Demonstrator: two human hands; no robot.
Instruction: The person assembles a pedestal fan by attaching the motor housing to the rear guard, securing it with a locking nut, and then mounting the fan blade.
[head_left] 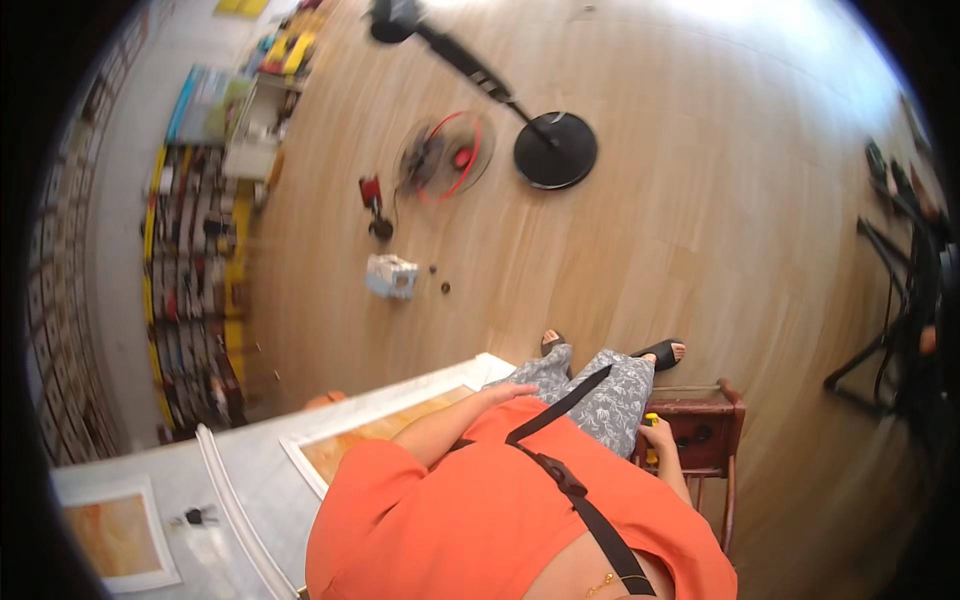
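Note:
In the head view my left hand (508, 390) rests with fingers fairly straight at the waist of my orange top (420, 505), near the grey patterned trousers (610, 395). My right hand (660, 435) is closed around a small yellow object (651, 419), perhaps a tool, partly hidden by the fingers, beside a dark-red wooden stool or chair (705, 405). A white cabinet or counter (240, 440) with orange marbled panels runs along my left side.
A detached fan stand (555, 150) and fan head with red ring (445, 155) lie ahead on the wood floor, with a red device (372, 195) and white box (390, 275). Crowded shelves (195, 270) line the left wall; black metal frames (880, 330) stand at right.

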